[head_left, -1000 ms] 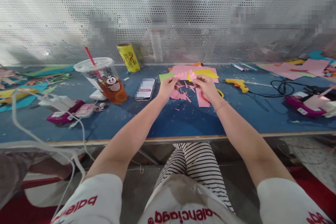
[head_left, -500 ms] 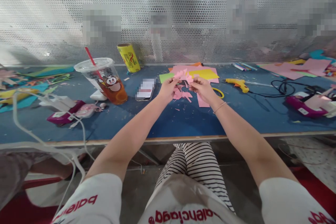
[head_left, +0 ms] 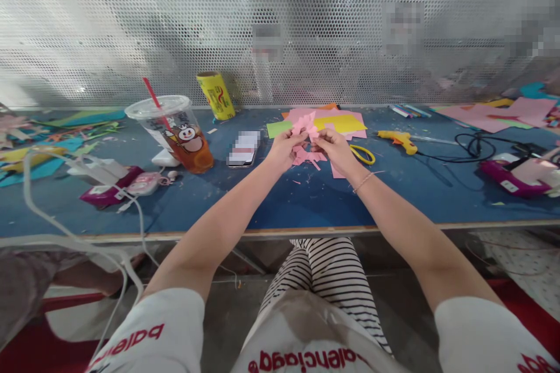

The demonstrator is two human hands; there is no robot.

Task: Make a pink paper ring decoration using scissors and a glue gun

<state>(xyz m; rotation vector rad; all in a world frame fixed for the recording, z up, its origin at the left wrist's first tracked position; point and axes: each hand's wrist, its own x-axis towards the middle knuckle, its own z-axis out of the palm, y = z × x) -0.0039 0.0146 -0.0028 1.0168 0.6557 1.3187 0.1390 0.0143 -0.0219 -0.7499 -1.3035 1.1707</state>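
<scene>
A pink paper cutout with a scalloped, petal-like edge (head_left: 306, 123) is held up above the table between my two hands. My left hand (head_left: 286, 148) pinches it from the left side. My right hand (head_left: 331, 148) pinches it from the right, and the fingertips of both hands are close together. Pink paper scraps (head_left: 311, 157) lie on the table under my fingers, partly hidden by them. Behind the cutout are stacked sheets of coloured paper, with a yellow sheet (head_left: 345, 122) on top. Yellow-handled scissors (head_left: 364, 155), their blades hidden, lie beside my right hand.
A plastic drink cup (head_left: 175, 137), a phone (head_left: 243, 149) and a yellow roll (head_left: 216, 96) stand or lie to the left. On the right is a yellow glue gun (head_left: 398, 141) with a black cord, near a purple power strip (head_left: 511, 178). A perforated metal screen (head_left: 324, 29) rises behind.
My hands have come closer together, and the pink paper between them is now gathered and more upright. The scraps and the other things on the table lie as before.
</scene>
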